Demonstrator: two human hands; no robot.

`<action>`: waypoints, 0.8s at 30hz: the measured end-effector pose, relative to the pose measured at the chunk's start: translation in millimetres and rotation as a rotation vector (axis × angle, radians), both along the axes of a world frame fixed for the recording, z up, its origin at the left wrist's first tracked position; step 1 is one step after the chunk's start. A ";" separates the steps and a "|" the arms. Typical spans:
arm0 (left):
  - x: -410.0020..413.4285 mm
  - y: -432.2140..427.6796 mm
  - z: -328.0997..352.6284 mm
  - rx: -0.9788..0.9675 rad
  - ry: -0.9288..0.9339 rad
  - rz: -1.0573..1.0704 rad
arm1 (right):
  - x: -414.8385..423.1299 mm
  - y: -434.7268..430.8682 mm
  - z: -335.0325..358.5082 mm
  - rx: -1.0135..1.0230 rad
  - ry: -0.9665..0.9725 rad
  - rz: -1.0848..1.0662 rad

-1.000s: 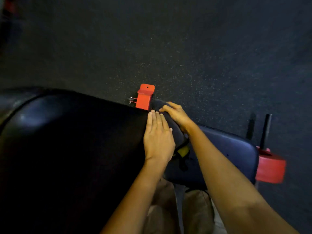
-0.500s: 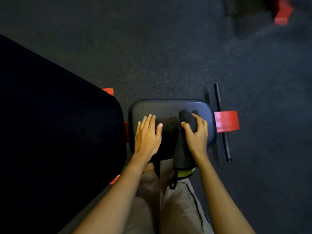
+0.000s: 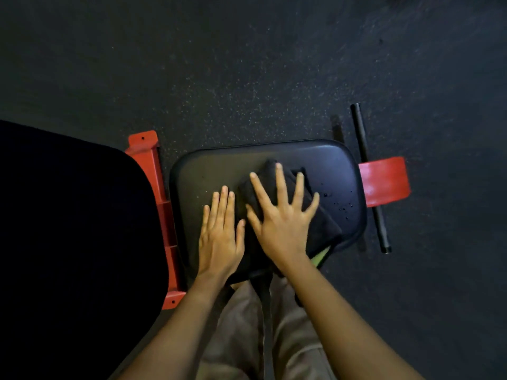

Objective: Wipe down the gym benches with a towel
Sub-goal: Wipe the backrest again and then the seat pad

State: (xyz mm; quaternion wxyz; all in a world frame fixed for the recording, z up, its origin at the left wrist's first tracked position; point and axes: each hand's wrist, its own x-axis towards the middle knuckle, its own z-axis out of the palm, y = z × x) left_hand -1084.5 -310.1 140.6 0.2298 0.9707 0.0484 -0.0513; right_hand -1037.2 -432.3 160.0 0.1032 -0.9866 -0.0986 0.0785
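Observation:
A black padded bench seat (image 3: 334, 171) lies below me. A dark folded towel (image 3: 321, 229) with a yellow-green tag at its near corner rests on the seat. My right hand (image 3: 282, 218) presses flat on the towel with fingers spread wide. My left hand (image 3: 219, 231) lies flat on the bare pad just left of the towel, fingers straight and together. A few water droplets dot the pad to the right of the towel. The large black backrest pad (image 3: 76, 229) fills the left side.
Red metal frame brackets (image 3: 153, 174) run between backrest and seat. A red frame end (image 3: 384, 181) and a thin black bar (image 3: 370, 176) stick out at the seat's right. Dark speckled rubber floor (image 3: 247, 64) surrounds the bench. My tan trousers (image 3: 241, 333) show below.
My right hand went from gripping the bunched towel to pressing it flat with spread fingers. The towel now lies unfolded wider on the seat. My view came closer to the seat.

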 end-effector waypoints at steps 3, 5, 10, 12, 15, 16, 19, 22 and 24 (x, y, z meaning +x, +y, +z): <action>14.1 -1.4 1.0 0.032 -0.058 -0.004 | 70.1 -13.2 -1.3 -0.012 0.053 0.117; 28.3 -7.6 1.9 0.036 -0.083 0.008 | 90.0 -43.7 0.0 -0.024 0.037 -0.073; 57.6 -27.2 4.0 0.003 -0.118 -0.040 | 6.7 -83.9 4.2 -0.054 -0.033 -0.269; 60.7 -26.9 2.4 0.003 -0.142 -0.017 | -8.1 -66.3 2.9 -0.056 -0.043 -0.154; 62.2 -27.3 0.1 0.026 -0.152 0.032 | 42.0 -46.3 -1.6 -0.019 -0.052 0.089; 62.4 -28.6 -0.7 0.031 -0.151 0.038 | 64.2 -45.0 -2.9 -0.024 -0.051 0.124; 69.3 -45.9 -0.9 0.027 -0.140 0.002 | 112.1 -66.1 -4.1 -0.002 -0.036 -0.098; 81.8 -65.0 2.2 0.003 -0.130 -0.075 | 86.8 -93.5 -1.5 0.026 -0.014 -0.349; 88.9 -72.2 0.7 0.014 -0.103 -0.112 | 44.3 -108.6 0.7 0.048 -0.009 -0.443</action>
